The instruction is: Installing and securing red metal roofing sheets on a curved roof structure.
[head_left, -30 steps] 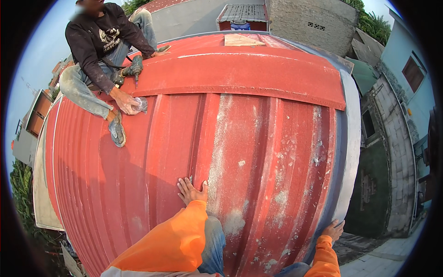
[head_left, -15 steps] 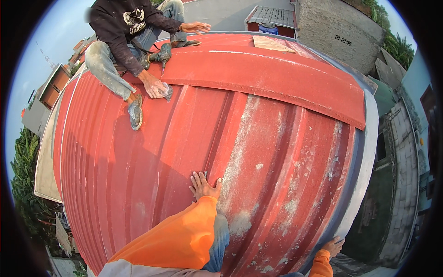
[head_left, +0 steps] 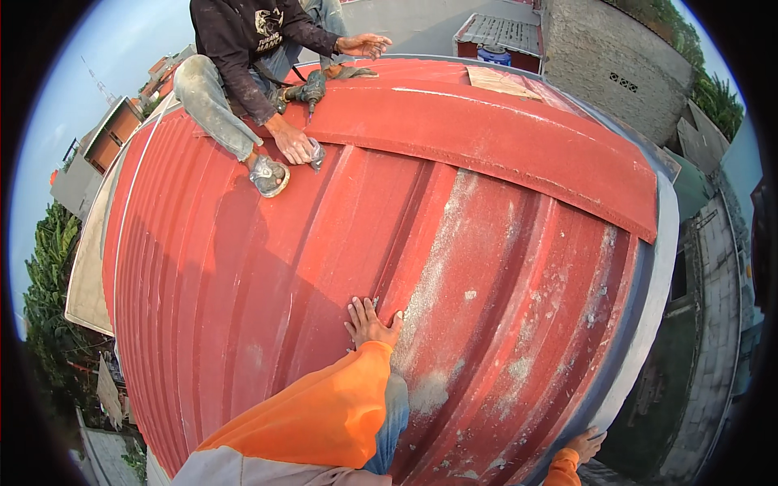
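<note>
My left hand (head_left: 373, 326) lies flat with spread fingers on the red ribbed metal roof (head_left: 332, 243), beside a raised rib; nothing is in it. At the lower right, my right hand (head_left: 585, 444) curls its fingers over the pale roof edge (head_left: 640, 340). A red ridge cap (head_left: 486, 146) runs across the top of the sheets. Astride its left end sits a co-worker, whose lower hand (head_left: 293, 144) holds a small clear plastic bag (head_left: 317, 154). The co-worker's other hand (head_left: 364, 45) is raised and open. A dark cordless drill (head_left: 308, 91) stands near the ridge, bit downward.
Past the pale edge on the right, the roof drops off toward a lower wall (head_left: 717, 267). Whitish cement-like residue (head_left: 429, 392) marks the sheets near my knee. A flat tan board (head_left: 502, 82) lies beyond the ridge cap. Trees (head_left: 53, 267) and houses stand below at left.
The whole view has shifted, so the scene sits farther right. The co-worker's shoe has turned and drawn back toward the ridge. Both my hands keep their places on the roof.
</note>
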`<state>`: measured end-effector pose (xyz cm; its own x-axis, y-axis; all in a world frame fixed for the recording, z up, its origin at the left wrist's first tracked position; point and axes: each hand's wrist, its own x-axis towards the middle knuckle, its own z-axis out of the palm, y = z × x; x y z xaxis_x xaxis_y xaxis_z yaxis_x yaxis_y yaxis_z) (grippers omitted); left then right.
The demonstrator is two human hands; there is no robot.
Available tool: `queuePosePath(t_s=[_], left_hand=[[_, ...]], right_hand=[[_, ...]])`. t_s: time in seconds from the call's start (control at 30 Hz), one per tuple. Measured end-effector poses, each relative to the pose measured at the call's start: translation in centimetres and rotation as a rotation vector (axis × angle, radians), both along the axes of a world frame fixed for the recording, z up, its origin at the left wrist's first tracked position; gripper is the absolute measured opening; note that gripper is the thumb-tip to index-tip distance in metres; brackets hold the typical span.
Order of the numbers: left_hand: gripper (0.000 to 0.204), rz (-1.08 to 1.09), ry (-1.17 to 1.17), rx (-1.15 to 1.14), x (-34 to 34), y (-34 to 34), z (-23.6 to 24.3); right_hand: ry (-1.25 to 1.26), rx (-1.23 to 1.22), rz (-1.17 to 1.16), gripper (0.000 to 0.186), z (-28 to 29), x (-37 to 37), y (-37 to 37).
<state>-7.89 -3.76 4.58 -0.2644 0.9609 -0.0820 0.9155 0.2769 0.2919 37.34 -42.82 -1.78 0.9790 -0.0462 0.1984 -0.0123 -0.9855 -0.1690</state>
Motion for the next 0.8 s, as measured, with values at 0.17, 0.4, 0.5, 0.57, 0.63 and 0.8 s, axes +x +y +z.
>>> queuePosePath(t_s=[0.17,0.4,0.5,0.57,0.63,0.8], left_hand=[[0.095,0.004,-0.001,-0.028,-0.2,0.1,0.5],[0.095,0.005,-0.009,-0.004,-0.4,0.1,0.1],[0.095,0.007,-0.008,-0.007,-0.4,0.1,0.2],[0.095,0.009,-0.007,-0.006,-0.3,0.1,0.1],[0.095,-0.003,-0.007,-0.01,-0.2,0.1,0.0],[0.096,-0.004,-0.009,-0.023,0.0,0.2,0.2]], right_hand=[[0.0,-0.021,-0.002,0.062,-0.1,-0.1,0.5],[-0.006,-0.021,0.002,0.061,-0.3,0.0,0.6],[0.012,-0.021,0.013,0.06,-0.8,0.4,0.1],[-0.017,-0.007,0.018,0.06,-1.2,0.6,-0.2],[-0.073,-0.01,0.036,0.06,-2.0,1.1,-0.7],[-0.089,-0.02,0.095,0.061,-1.3,1.3,-1.3]])
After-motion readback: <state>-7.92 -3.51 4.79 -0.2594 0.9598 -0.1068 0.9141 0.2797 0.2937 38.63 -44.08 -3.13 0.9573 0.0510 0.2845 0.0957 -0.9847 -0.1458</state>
